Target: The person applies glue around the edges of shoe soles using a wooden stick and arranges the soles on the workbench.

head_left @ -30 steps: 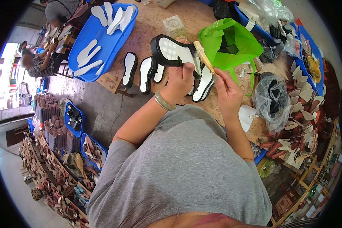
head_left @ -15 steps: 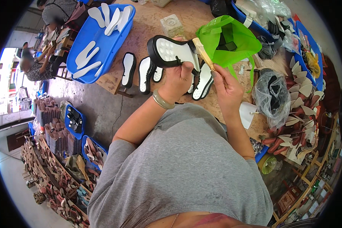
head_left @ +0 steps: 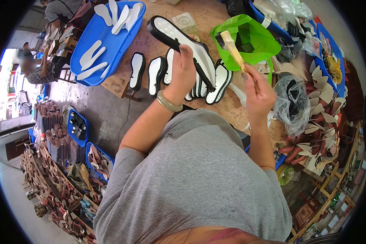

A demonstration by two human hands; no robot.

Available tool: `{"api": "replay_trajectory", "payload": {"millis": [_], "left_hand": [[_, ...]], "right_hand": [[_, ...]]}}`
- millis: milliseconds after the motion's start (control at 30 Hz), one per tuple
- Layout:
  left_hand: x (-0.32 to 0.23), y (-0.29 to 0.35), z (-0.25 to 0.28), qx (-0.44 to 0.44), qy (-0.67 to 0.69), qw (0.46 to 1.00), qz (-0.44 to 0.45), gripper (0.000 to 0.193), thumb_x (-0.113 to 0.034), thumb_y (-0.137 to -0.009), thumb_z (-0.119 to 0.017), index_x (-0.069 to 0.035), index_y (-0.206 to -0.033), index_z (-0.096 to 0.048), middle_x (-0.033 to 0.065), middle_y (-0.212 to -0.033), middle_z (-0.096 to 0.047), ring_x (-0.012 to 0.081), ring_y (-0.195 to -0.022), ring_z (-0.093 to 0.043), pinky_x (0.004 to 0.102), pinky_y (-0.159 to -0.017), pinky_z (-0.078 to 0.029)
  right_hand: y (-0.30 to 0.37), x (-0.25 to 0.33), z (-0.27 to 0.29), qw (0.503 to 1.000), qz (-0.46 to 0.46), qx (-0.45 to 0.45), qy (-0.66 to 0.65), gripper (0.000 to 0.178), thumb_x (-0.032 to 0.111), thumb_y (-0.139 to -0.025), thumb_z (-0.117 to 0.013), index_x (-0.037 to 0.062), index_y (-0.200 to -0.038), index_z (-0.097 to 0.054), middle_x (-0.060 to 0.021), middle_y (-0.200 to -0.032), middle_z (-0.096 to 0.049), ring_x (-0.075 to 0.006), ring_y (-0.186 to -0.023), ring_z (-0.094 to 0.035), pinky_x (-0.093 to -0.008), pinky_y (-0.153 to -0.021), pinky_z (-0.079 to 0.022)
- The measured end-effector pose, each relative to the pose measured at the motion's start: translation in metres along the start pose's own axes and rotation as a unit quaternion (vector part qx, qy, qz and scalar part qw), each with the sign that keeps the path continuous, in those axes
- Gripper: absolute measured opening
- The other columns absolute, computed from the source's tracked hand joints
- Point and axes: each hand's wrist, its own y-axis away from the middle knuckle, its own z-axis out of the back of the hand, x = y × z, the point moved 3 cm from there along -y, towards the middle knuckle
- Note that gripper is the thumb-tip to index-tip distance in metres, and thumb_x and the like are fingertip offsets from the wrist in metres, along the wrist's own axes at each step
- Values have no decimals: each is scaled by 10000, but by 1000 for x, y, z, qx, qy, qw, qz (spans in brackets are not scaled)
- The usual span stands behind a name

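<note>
My left hand (head_left: 183,73) is closed on a shoe sole (head_left: 171,31), black-rimmed with a white inner face, tilted over the worktable (head_left: 158,24). Most of that hand's fingers are hidden behind the sole. To the right, my right hand (head_left: 259,91) pinches the wooden handle of a flat brush (head_left: 234,52). The brush head points up and away, apart from the sole, in front of a green bag (head_left: 268,46). Under and beside my left hand lie several similar soles, among them one at the left (head_left: 137,67) and another at the right (head_left: 220,83).
A blue tray (head_left: 107,40) with white insoles sits at the table's left. A clear square dish (head_left: 185,21) lies at the back. On the right are a clear plastic bag (head_left: 290,103) and many reddish shoe parts (head_left: 327,118). Two people work at the far left.
My right hand has drawn the brush away from the sole, and its head now points up in front of the bag. My left hand has tilted the sole more steeply.
</note>
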Motion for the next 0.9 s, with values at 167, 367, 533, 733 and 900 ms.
{"api": "replay_trajectory", "payload": {"millis": [167, 367, 533, 733, 900], "left_hand": [[-9, -15, -2, 53, 77, 987, 131, 776, -717, -872, -268, -37, -1145, -523, 78, -940, -608, 154, -844, -604, 286, -778, -502], [-17, -20, -5, 74, 66, 975, 197, 809, -731, -857, -315, -13, -1146, -550, 80, -941, -615, 147, -860, -595, 280, -786, -489], [-18, -25, -8, 134, 55, 962, 232, 784, -724, -861, -338, -11, -1073, -589, 64, -879, -612, 131, -802, -589, 253, -733, -484], [-25, -22, -14, 135, 57, 958, 248, 749, -743, -848, -346, -60, -1002, -613, 15, -839, -606, 87, -714, -551, 232, -602, -434], [-16, -27, -8, 133, 60, 961, 234, 755, -733, -853, -354, -46, -1022, -617, 32, -842, -616, 109, -734, -574, 241, -630, -461]], "right_hand": [[-9, -23, 17, 989, -16, 142, 44, 200, 47, -849, -666, -11, -1040, -671, -61, -854, -675, -75, -706, -591, -200, -636, -475], [-20, -5, 28, 965, 126, 187, 133, 218, 21, -773, -706, 25, -990, -684, -77, -765, -660, -126, -611, -594, -215, -554, -458], [-26, 7, 28, 942, 190, 212, 180, 232, 16, -747, -719, 47, -976, -692, -65, -680, -617, -154, -543, -559, -243, -494, -432], [-39, 9, 23, 949, 199, 171, 178, 203, 103, -742, -728, 101, -943, -704, -37, -668, -611, -168, -538, -568, -276, -487, -441], [-40, 16, 27, 950, 178, 205, 156, 196, 70, -753, -719, 78, -949, -707, -60, -719, -646, -153, -568, -592, -255, -514, -458]]}}
